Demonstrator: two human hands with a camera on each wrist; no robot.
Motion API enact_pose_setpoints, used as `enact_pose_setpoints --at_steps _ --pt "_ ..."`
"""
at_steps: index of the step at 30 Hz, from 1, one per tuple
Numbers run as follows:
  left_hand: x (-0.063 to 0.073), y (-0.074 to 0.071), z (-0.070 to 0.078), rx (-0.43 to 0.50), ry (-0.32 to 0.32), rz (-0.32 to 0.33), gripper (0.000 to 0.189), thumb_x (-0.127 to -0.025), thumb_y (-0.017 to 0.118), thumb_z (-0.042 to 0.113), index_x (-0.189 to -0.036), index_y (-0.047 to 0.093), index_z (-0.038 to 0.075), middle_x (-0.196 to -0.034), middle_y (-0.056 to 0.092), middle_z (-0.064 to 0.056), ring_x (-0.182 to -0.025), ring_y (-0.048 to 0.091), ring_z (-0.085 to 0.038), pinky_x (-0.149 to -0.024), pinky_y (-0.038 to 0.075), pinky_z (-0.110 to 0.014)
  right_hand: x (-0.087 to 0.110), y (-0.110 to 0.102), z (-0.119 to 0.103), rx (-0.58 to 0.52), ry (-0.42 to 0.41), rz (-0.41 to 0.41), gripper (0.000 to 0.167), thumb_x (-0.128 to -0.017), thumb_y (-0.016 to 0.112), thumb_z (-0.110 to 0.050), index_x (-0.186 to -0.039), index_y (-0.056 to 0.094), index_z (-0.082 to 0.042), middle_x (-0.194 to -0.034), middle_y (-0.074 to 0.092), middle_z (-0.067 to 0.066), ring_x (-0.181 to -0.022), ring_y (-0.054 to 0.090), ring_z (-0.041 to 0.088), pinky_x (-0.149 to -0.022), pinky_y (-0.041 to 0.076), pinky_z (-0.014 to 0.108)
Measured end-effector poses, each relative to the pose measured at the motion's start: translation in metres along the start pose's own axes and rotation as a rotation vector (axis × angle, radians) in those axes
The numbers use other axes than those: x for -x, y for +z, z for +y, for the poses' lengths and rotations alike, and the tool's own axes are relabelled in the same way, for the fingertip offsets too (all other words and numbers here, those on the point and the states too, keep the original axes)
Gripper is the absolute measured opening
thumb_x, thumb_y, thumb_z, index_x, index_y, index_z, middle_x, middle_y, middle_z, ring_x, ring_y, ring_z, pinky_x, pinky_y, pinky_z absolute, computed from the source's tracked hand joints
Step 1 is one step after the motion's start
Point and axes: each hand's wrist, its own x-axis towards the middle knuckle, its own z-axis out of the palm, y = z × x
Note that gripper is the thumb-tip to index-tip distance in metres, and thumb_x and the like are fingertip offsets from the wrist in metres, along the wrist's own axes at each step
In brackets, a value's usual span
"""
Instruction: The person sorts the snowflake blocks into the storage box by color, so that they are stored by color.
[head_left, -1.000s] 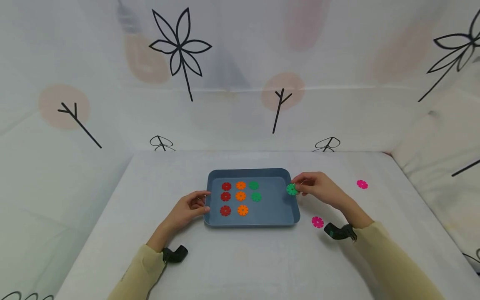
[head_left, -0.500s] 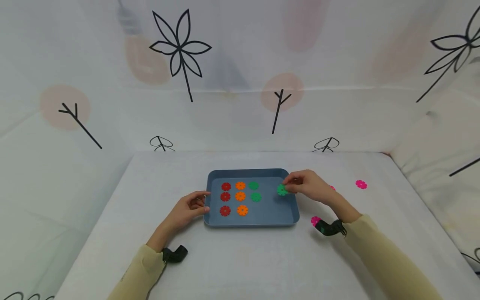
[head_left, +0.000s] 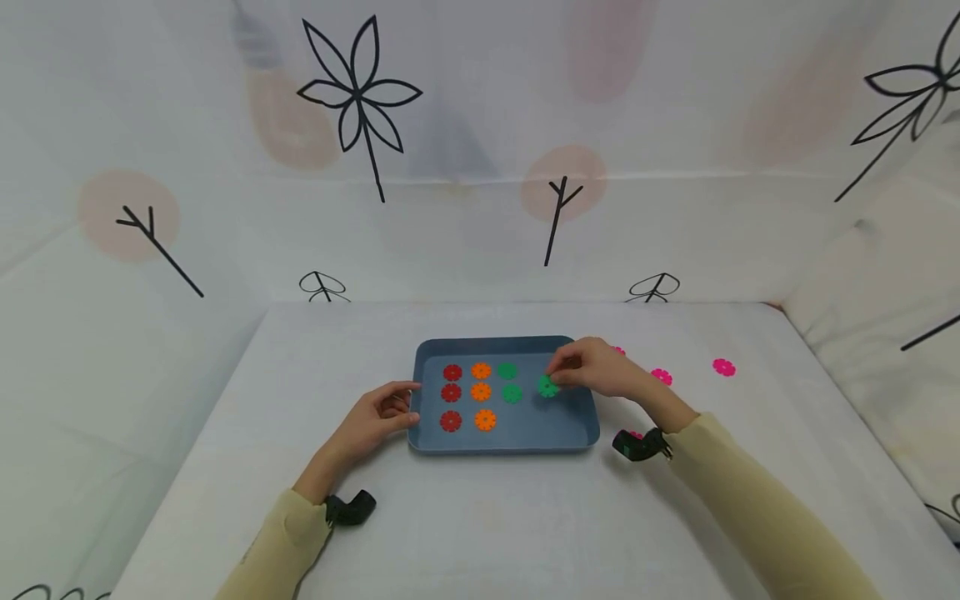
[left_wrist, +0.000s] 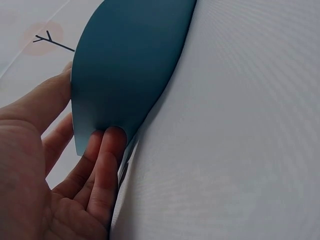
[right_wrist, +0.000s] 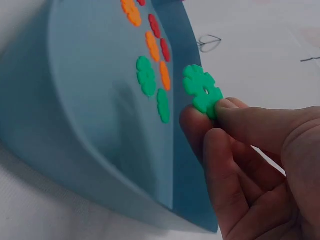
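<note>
My right hand pinches a green flower-shaped plastic disc between thumb and fingertips, over the right part of the blue-grey tray. On the tray's floor stand a column of red discs, a column of orange discs and two green discs, a far one and a nearer one. At the left end, my left hand holds the tray's rim. In the left wrist view, its fingers bear on the tray's outer wall.
Several pink discs lie on the white cloth right of the tray, among them one at the far right and one by the right forearm. Another pink disc is mostly hidden behind the right wrist camera. White patterned fabric hangs behind the table.
My right hand has carried the green disc leftward from the tray's right rim to over its floor. My left hand and the tray have stayed in place.
</note>
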Motion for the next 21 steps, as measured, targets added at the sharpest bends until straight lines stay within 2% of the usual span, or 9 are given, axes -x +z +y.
enact_pose_setpoints --at_steps 11,21 --pt "-0.001 -0.001 0.001 -0.001 -0.002 0.001 0.050 -0.092 0.074 0.015 -0.137 0.056 0.003 -0.111 0.054 -0.016 -0.094 0.058 -0.024 -0.083 0.050 -0.022 -0.021 0.007 -0.006 0.099 -0.025 -0.128 0.007 -0.093 0.068 -0.006 -0.097 0.074 -0.007 -0.087 0.069 0.000 -0.074 0.065 0.020 -0.070 0.056 0.032" --pt "-0.001 -0.001 0.002 0.002 -0.011 0.000 0.051 -0.091 0.074 0.016 -0.138 0.056 0.003 -0.111 0.054 -0.015 -0.095 0.057 -0.025 -0.083 0.050 -0.021 -0.035 0.018 -0.014 0.111 0.041 -0.264 0.012 -0.090 0.067 -0.003 -0.101 0.073 -0.007 -0.085 0.068 0.002 -0.074 0.064 0.017 -0.070 0.056 0.031"
